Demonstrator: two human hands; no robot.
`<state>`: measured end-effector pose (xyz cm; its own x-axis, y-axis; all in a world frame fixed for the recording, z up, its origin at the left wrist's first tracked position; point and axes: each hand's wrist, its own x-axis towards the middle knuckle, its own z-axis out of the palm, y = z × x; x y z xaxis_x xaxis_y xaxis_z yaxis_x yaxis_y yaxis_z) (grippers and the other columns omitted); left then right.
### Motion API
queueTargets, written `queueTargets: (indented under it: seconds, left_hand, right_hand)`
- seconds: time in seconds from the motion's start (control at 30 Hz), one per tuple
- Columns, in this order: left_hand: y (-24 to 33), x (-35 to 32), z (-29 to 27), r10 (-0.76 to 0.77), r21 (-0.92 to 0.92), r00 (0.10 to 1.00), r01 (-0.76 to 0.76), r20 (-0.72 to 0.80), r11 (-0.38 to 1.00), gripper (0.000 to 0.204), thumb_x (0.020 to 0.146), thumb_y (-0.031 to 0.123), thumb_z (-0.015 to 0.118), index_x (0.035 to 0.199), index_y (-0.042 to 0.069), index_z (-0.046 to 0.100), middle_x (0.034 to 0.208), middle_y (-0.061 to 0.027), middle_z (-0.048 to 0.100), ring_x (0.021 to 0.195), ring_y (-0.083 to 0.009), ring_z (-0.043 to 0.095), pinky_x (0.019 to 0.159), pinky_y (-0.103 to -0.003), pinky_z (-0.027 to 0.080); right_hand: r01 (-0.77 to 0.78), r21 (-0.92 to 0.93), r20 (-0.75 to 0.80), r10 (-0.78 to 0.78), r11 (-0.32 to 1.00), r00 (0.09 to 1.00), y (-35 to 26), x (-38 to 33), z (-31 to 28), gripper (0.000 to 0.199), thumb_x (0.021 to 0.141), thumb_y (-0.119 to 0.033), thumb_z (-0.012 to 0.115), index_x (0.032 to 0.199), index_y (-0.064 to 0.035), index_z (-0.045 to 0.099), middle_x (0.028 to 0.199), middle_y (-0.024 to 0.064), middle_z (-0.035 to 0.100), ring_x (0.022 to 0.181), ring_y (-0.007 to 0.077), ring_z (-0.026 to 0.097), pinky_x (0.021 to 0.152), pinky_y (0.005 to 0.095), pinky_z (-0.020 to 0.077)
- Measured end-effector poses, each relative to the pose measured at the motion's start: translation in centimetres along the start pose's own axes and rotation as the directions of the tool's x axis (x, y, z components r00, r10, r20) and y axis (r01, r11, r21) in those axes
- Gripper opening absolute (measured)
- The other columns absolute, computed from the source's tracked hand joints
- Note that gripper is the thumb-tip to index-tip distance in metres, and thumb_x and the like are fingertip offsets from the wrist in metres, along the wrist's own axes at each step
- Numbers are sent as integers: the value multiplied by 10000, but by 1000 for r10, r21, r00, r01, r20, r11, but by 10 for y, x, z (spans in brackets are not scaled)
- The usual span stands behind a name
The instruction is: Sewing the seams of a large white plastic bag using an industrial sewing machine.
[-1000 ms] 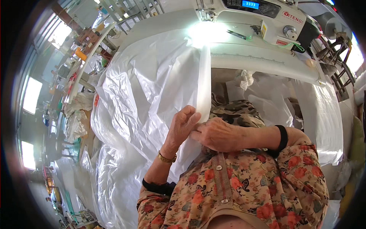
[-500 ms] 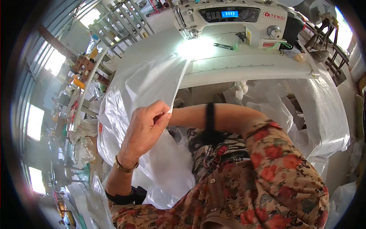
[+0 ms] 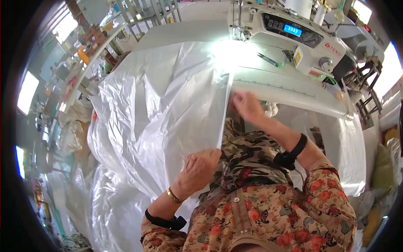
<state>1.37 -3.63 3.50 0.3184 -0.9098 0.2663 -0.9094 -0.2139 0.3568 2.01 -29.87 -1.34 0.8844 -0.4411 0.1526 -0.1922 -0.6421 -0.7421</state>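
Note:
A shiny white plastic sheet (image 3: 168,101) spreads over the sewing table's left part and hangs down toward my lap. Its straight right edge runs from the lit needle area of the sewing machine (image 3: 310,42) down to my left hand (image 3: 198,170), which is closed on that edge near its lower end. Farther up, beside the same edge and just below the table's front, is my right hand (image 3: 248,107). Its fingers are curled and slightly blurred; whether they pinch the sheet cannot be made out. The white folds lie bright and creased left of both hands.
Black thread snips (image 3: 270,60) lie on the machine bed, behind a printed ruler strip (image 3: 273,88). More white plastic sheeting (image 3: 346,151) drapes off the table's right side. Metal racks (image 3: 147,12) stand at the far left, with a cluttered bench (image 3: 90,63) nearer.
My right hand has come out from behind the left and moved up along the sheet's edge toward the machine. My left hand is lower and farther right. The whole view has shifted.

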Motion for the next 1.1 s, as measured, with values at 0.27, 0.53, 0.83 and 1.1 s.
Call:
queueTargets:
  seconds: [0.27,0.53,0.83,1.1]
  left_hand:
    - [27,23,-16,91,-196,994,-101,-56,975,74,809,34,530,807,23,457,697,-137,551,683,-367,592,576,-438,436]
    - [29,23,-10,89,-244,994,-102,-64,964,66,816,29,521,828,11,459,689,-148,557,698,-382,596,595,-453,438]
    - [39,39,7,126,-283,987,-149,-97,948,64,814,30,522,847,0,477,720,-151,585,719,-386,609,607,-466,443]
    - [23,21,34,80,-336,997,-71,14,939,71,821,42,532,852,-7,489,724,-162,592,713,-383,614,610,-461,457]
  right_hand:
    - [61,-582,-86,-136,811,987,22,145,-52,307,872,-298,579,896,-1,655,950,200,688,916,348,660,822,439,520]
    - [-85,-576,-22,88,813,996,11,170,-50,289,828,-254,659,910,21,691,954,231,691,943,352,673,815,419,538]
    - [-279,-585,-160,229,761,960,-10,176,-34,206,783,-92,624,955,-18,710,1028,173,702,996,290,679,805,371,543]
    - [-277,-636,-189,202,720,961,-10,139,-24,241,810,-125,572,995,-24,690,1061,177,688,1032,316,657,860,400,529]
